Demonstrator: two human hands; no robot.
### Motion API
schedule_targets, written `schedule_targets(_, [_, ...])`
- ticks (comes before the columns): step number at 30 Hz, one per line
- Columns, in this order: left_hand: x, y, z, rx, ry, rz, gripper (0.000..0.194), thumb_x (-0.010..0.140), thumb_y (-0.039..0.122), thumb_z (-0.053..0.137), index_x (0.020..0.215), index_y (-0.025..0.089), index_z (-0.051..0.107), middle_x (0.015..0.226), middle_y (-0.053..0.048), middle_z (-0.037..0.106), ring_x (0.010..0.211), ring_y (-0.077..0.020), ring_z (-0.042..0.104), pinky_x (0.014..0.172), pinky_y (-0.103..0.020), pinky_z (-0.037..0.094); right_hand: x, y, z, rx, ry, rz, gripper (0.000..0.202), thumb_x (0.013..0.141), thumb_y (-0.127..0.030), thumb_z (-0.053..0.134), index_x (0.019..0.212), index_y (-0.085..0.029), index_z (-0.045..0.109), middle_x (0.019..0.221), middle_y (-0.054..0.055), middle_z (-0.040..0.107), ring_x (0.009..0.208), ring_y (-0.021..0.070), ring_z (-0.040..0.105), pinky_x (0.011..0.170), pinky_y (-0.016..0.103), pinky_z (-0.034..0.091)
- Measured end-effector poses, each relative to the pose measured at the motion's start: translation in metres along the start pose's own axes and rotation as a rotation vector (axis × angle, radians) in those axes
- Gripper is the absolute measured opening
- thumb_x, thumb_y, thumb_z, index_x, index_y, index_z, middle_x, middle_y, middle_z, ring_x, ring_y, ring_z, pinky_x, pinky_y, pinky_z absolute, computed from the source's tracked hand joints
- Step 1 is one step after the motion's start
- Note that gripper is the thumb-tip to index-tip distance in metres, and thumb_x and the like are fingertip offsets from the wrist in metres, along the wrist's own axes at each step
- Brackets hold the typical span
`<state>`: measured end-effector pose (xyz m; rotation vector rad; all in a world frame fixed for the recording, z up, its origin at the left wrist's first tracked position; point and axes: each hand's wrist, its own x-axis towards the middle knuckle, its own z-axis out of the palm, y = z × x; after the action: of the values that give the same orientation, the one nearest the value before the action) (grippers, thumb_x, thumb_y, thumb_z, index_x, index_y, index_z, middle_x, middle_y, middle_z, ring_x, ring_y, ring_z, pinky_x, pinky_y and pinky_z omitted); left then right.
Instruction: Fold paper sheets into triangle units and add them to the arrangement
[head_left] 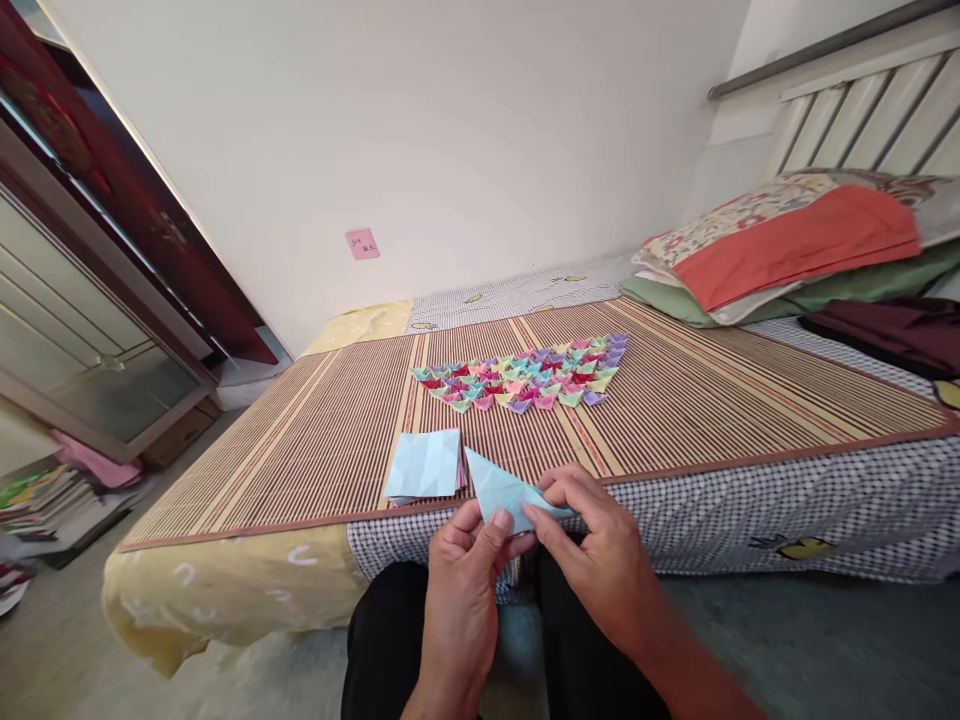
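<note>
A light blue sheet of paper [496, 490], folded to a pointed shape, is held above the near edge of the bed. My left hand [469, 570] pinches its lower left part, thumb on top. The fingers and thumb of my right hand [592, 535] grip its right end. Just left of the folded paper lies a stack of square papers [424, 465] with a creased light blue sheet on top. Farther back on the mat [330, 430], many small folded paper pieces [517, 378] in mixed colours stand in close rows.
Pillows [795, 245] and dark red cloth [877, 335] lie at the bed's right end. A white wall [450, 140] with a pink note [363, 244] rises behind the bed. Books [45, 505] sit low at the far left, near a glazed door [97, 350].
</note>
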<state>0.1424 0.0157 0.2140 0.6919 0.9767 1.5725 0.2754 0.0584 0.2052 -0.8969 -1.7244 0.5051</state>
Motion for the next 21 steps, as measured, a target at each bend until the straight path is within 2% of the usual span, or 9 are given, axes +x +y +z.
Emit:
schedule_targets(4, [0.001, -0.003, 0.000, -0.042, 0.030, -0.005, 0.026, 0.075, 0.028, 0.091, 0.095, 0.014, 0.080, 0.098, -0.010, 0.081, 0.090, -0.0248, 0.078, 0.076, -0.031, 0.064, 0.003, -0.002, -0.001, 0.017, 0.005, 0.036, 0.019, 0.093, -0.020, 0.064, 0.076, -0.023, 0.057, 0.089, 0.004, 0.066, 0.089, 0.0222, 0.066, 0.078, 0.032, 0.051])
schedule_targets(7, [0.003, -0.004, 0.000, -0.102, 0.073, -0.003, 0.027, 0.071, 0.026, 0.093, 0.090, 0.014, 0.079, 0.094, -0.007, 0.080, 0.082, -0.0194, 0.076, 0.070, -0.026, 0.063, 0.004, -0.003, -0.004, 0.040, 0.001, 0.082, 0.018, 0.094, -0.023, 0.063, 0.076, -0.023, 0.058, 0.084, 0.003, 0.067, 0.081, 0.0205, 0.066, 0.073, 0.031, 0.050])
schedule_targets(10, [0.005, -0.002, -0.001, -0.138, 0.102, 0.012, 0.024, 0.071, 0.023, 0.094, 0.085, 0.015, 0.076, 0.087, -0.003, 0.077, 0.075, -0.0139, 0.074, 0.067, -0.021, 0.062, 0.004, -0.004, -0.013, 0.052, -0.045, 0.157, 0.020, 0.095, -0.027, 0.062, 0.075, -0.023, 0.059, 0.073, 0.000, 0.066, 0.068, 0.0182, 0.062, 0.065, 0.030, 0.047])
schedule_targets(13, [0.006, -0.002, -0.002, -0.120, 0.117, 0.047, 0.028, 0.072, 0.023, 0.094, 0.089, 0.016, 0.074, 0.085, -0.001, 0.075, 0.074, -0.0134, 0.074, 0.067, -0.020, 0.062, 0.009, -0.002, -0.027, 0.044, -0.086, 0.200, 0.023, 0.094, -0.029, 0.060, 0.072, -0.023, 0.060, 0.069, 0.000, 0.066, 0.065, 0.0186, 0.062, 0.063, 0.031, 0.047])
schedule_targets(17, [0.009, -0.001, -0.010, -0.101, 0.066, 0.060, 0.040, 0.070, 0.024, 0.095, 0.102, 0.016, 0.072, 0.087, -0.001, 0.077, 0.071, -0.0126, 0.074, 0.066, -0.020, 0.063, 0.017, 0.001, -0.043, 0.050, -0.083, 0.226, 0.025, 0.095, -0.033, 0.061, 0.073, -0.023, 0.063, 0.069, 0.001, 0.066, 0.065, 0.0190, 0.061, 0.060, 0.031, 0.046])
schedule_targets(21, [0.011, -0.002, -0.019, -0.121, -0.013, 0.010, 0.046, 0.069, 0.024, 0.096, 0.107, 0.017, 0.070, 0.084, 0.000, 0.078, 0.059, -0.0095, 0.072, 0.062, -0.018, 0.061, 0.020, -0.002, -0.042, 0.251, -0.171, 0.282, 0.027, 0.098, -0.041, 0.063, 0.080, -0.022, 0.069, 0.074, 0.001, 0.068, 0.070, 0.0179, 0.063, 0.062, 0.029, 0.048])
